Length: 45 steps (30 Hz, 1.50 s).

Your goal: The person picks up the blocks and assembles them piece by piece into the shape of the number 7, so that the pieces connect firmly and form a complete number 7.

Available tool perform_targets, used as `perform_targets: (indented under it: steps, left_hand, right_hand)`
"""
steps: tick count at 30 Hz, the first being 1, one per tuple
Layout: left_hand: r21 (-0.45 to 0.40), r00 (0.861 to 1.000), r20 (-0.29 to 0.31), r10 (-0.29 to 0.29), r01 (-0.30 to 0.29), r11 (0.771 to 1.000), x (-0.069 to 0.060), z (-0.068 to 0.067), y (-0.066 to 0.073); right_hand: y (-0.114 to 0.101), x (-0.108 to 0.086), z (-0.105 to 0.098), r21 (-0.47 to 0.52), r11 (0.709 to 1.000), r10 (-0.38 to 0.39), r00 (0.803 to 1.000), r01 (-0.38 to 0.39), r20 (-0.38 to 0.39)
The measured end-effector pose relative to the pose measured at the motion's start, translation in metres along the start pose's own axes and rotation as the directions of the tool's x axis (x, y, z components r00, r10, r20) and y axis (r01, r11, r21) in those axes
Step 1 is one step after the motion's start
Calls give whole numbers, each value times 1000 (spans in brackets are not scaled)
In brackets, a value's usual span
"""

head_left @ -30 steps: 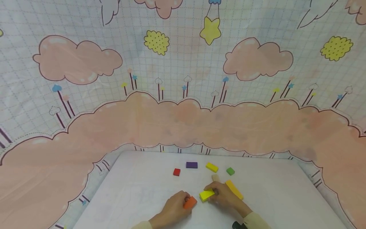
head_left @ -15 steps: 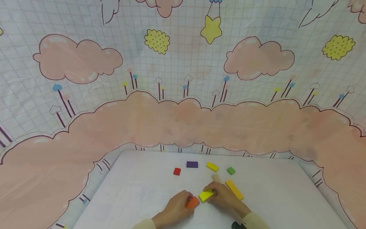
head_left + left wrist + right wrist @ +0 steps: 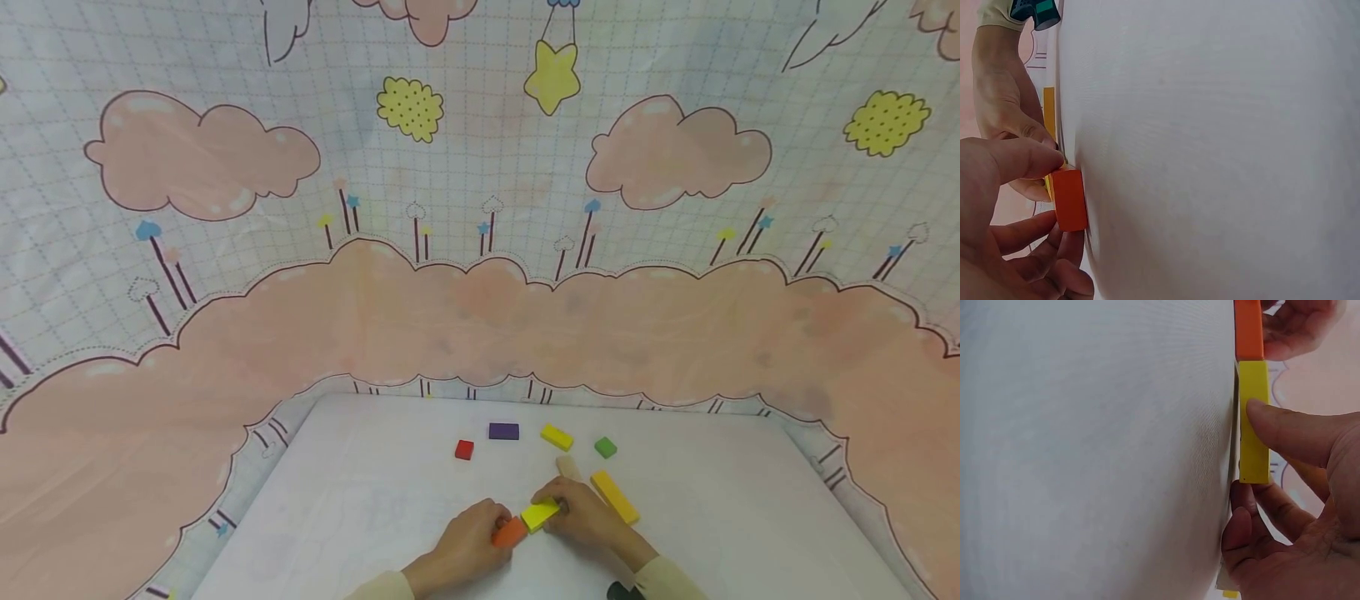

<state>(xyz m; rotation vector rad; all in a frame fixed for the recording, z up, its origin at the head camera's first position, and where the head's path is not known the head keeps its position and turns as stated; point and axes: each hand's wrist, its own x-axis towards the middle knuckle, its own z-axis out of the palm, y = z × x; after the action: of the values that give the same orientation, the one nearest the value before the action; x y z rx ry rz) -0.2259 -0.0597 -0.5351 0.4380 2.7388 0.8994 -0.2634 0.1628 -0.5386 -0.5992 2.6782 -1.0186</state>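
Orange block (image 3: 510, 533) meets yellow block (image 3: 538, 515) end to end, left hand (image 3: 467, 537) pinching the first, right hand (image 3: 585, 510) the second, seemingly to line them up

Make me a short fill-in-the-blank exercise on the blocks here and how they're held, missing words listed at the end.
1. The left grip holds the orange block, which meets the ____ block in the right grip.
2. In the head view, the leftmost block of all is ____.
3. Along the far row, the far yellow block lies between the purple block and the ____ one.

Missing words: yellow; red; green.
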Motion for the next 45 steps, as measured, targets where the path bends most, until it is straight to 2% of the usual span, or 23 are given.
perform_targets:
  steps: [15,22,25,29,33,37,45]
  left_hand:
    - [-1,1000,7,23,-23,1000,3,2,1]
    - [15,1000,1,21,-21,1000,1,0,1]
    - [-2,1000,5,16,-16,1000,-2,-4,-2]
    - [-52,999,32,36,-34,998,-5,-12,-11]
    - [-100,995,73,71,-63,993,-6,-22,-22]
    - [-106,990,99,101,-90,990,-5,-28,-28]
    - [-82,986,139,96,-85,993,-3,-28,-33]
  right_hand:
    - [1,-1,1,32,999,-10,1000,10,6]
    - [-1,-1,4,20,999,47,999,-47,0]
    - [-2,-2,4,8,997,77,997,-77,-17]
    - [-4,-6,3,9,994,107,993,-107,-52]
    - [-4,-12,0,47,990,133,987,-129,-92]
    - [-4,-16,-1,72,982,182,974,-174,-133]
    - [-6,-16,3,62,953,302,938,-296,-172]
